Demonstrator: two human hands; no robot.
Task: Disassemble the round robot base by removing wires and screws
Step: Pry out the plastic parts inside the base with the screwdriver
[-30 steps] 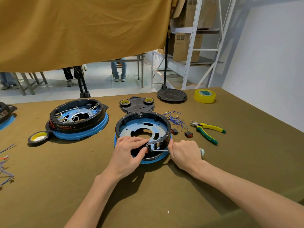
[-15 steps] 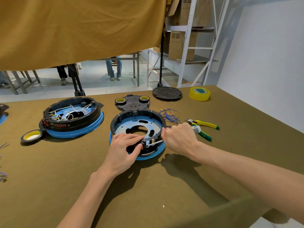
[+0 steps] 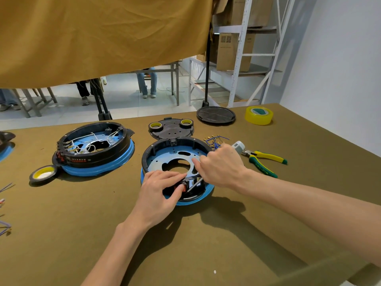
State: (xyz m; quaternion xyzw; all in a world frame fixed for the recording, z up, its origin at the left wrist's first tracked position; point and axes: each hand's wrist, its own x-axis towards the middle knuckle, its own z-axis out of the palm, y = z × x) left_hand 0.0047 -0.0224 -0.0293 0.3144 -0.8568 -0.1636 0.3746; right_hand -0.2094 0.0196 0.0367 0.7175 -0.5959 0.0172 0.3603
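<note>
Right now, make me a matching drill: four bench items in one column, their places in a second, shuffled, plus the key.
Items:
1. Yellow tape roll
2. Yellow-green pliers
3. Black-rimmed tape roll
4. Red switch

Places:
A. Near wall of the round base being worked on, at the left hand fingertips
B. Far right part of the table, near the wall
C. Beside the wired base, at its near left
D. Right of the right hand

Pairs: 1-B, 2-D, 3-C, 4-A
</note>
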